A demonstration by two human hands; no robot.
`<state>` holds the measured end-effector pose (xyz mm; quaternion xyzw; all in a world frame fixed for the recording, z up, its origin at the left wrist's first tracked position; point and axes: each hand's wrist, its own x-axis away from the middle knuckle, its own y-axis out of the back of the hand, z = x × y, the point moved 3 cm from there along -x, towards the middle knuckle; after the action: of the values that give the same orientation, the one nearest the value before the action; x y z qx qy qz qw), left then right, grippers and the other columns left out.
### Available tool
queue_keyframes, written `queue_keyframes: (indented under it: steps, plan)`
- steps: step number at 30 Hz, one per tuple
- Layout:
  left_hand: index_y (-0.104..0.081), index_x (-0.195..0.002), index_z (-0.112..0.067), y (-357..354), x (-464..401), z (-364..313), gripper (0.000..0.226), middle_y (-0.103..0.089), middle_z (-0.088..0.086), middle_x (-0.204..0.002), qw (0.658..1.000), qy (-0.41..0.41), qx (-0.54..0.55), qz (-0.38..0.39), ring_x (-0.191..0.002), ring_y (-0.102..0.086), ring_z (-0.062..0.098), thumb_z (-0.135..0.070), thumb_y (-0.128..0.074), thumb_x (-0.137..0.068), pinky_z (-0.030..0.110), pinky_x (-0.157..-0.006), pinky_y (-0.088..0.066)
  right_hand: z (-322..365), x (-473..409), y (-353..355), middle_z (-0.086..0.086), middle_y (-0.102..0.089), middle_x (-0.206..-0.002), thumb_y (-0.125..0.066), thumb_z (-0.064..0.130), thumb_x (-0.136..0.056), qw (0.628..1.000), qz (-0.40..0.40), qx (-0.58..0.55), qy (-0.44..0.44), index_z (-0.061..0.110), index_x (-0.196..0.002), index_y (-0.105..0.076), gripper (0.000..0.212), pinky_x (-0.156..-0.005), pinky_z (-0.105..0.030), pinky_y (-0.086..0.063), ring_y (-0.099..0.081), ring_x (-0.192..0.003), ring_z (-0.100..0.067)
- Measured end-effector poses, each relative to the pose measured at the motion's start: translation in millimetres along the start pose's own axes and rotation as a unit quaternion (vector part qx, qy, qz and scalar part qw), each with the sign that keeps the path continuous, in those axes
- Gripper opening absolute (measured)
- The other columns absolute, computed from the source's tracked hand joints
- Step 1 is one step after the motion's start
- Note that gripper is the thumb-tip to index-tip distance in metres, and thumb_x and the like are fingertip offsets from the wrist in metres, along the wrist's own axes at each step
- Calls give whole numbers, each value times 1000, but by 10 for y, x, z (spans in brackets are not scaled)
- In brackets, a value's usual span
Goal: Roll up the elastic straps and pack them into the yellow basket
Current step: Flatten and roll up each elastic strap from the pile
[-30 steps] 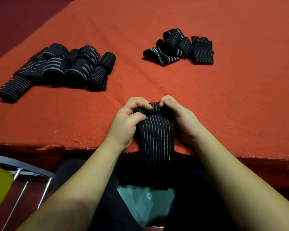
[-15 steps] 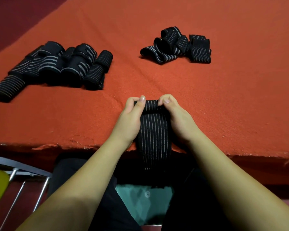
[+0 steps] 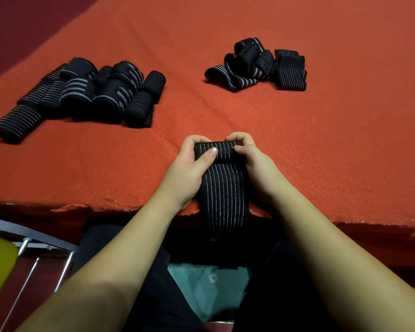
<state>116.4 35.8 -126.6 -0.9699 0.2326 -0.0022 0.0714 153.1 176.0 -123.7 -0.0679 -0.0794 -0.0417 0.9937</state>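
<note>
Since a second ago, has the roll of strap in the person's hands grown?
Yes. The rolled end of the strap is thicker, and less flat strap lies between it and the near edge of the red table cover. Both hands' fingers grip it.

Left hand (image 3: pixel 186 173) and right hand (image 3: pixel 256 168) side by side, fingers curled in grip, forearms converging

We see a red cloth (image 3: pixel 297 144) under the grip and a metal chair (image 3: pixel 29 238) low to its left.
</note>
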Motion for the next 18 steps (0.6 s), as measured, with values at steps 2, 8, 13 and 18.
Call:
queue_keyframes:
  steps: [2,8,13,18]
  plan:
    - [-60,-102,-27,9,10,-12,18,-62,6,-99,999,-15,26,-9,-90,-62,18,-13,-63,-91,33,-79,-54,-11,-12,-1,-4,-59,-87,-45,31,-78,1000,-14,-15,-4,37,-91,-61,21,-73,-37,-39,-54,-76,-18]
    - [-65,-93,-19,24,31,-40,33,-69,-7,-87,996,-39,77,-31,-83,-65,11,12,-61,-86,27,-77,-55,-14,-20,-61,-5,-57,-90,-46,46,-86,1000,-18,-2,-1,25,-98,-59,28,-79,-37,-40,-53,-83,-18]
    - [-72,-76,-31,65,24,-40,37,-56,-6,-103,994,-99,38,-32,-103,-53,14,5,-66,-71,36,-100,-42,24,8,-84,0,-54,-82,-45,52,-88,998,-28,61,-5,31,-89,-58,25,-78,-39,-37,-49,-79,-17]
    - [-56,-106,-25,-6,33,-53,36,-56,3,-98,996,-21,88,17,-88,-57,12,-6,-59,-76,25,-79,-49,24,43,-66,0,-54,-81,-45,33,-83,1000,-20,18,14,35,-88,-55,12,-66,-34,-38,-49,-72,-15]
